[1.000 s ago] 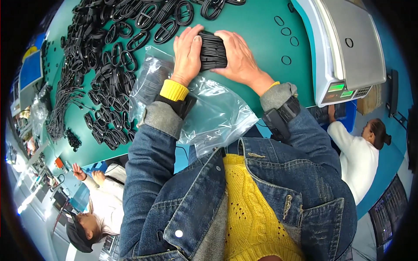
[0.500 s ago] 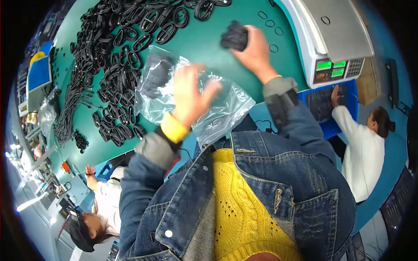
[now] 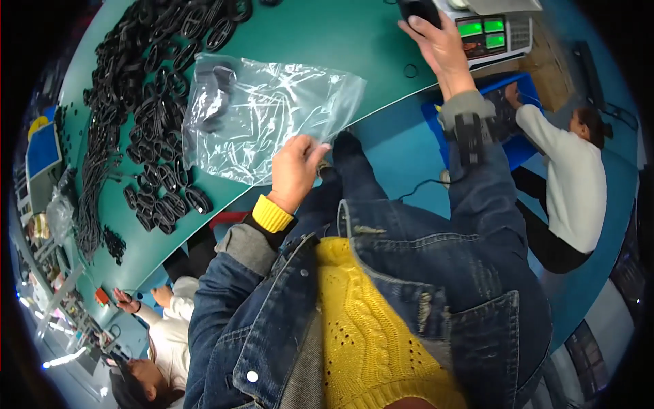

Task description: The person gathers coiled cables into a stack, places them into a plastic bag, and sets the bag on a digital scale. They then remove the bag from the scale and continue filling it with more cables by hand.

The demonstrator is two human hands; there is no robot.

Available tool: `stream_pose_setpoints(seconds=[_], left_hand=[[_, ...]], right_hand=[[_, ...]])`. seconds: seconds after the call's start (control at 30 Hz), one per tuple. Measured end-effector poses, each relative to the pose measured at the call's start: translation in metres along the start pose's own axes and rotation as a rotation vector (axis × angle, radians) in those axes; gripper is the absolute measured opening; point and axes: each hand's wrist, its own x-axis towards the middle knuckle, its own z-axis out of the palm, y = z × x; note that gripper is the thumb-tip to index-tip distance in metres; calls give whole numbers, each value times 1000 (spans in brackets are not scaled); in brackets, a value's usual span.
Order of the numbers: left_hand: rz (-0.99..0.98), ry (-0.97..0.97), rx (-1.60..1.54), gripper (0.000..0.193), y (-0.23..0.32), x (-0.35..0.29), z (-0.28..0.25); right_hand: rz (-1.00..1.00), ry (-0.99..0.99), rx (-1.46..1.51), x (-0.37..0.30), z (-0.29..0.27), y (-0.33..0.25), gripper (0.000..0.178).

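Note:
A clear plastic bag [image 3: 286,102] lies on the green table with a dark bundle [image 3: 216,85] inside its left end. My left hand [image 3: 294,170] is at the bag's near edge, thumb and fingers pinched on the plastic. Farther right, my right hand [image 3: 441,51] grips a black bundle [image 3: 420,11], seemingly of coiled cable, beside the weighing scale [image 3: 482,37]. The top of that bundle runs close to the upper picture edge, and part of it is behind the fingers.
A large heap of black coiled cables [image 3: 146,102] covers the table's left side. One black ring [image 3: 410,71] lies near the scale. A blue crate [image 3: 436,126] stands right of the table by a person in white [image 3: 572,174]; another person [image 3: 170,334] sits at lower left.
My right hand has carried the black bundle right, up to the scale. My left hand has come down to the bag's near edge, and the bag lies flatter. The whole view has shifted.

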Motion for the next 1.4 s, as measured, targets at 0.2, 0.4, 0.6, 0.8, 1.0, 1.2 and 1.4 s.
stream_pose_setpoints(seconds=[0.2,0.4,0.6,0.8,1.0,1.2,1.4], left_hand=[[-102,176,-368,15,-19,-14,-13],[-50,363,-353,12,4,-10,-25],[-42,476,-379,8,15,-10,-32],[-89,640,-679,11,31,3,-25],[-8,784,-422,11,45,12,-33],[305,705,-58,19,74,20,-20],[319,738,-66,22,74,27,-14]], right_hand=[[-9,-91,400,-61,22,-27,46],[252,3,214,-69,-6,1,53],[-22,-315,585,-63,45,-46,66],[584,-542,677,-117,115,-50,75],[463,-595,41,-83,96,-10,74],[-199,-681,-629,-69,124,3,64],[1000,-523,616,-29,180,6,59]])
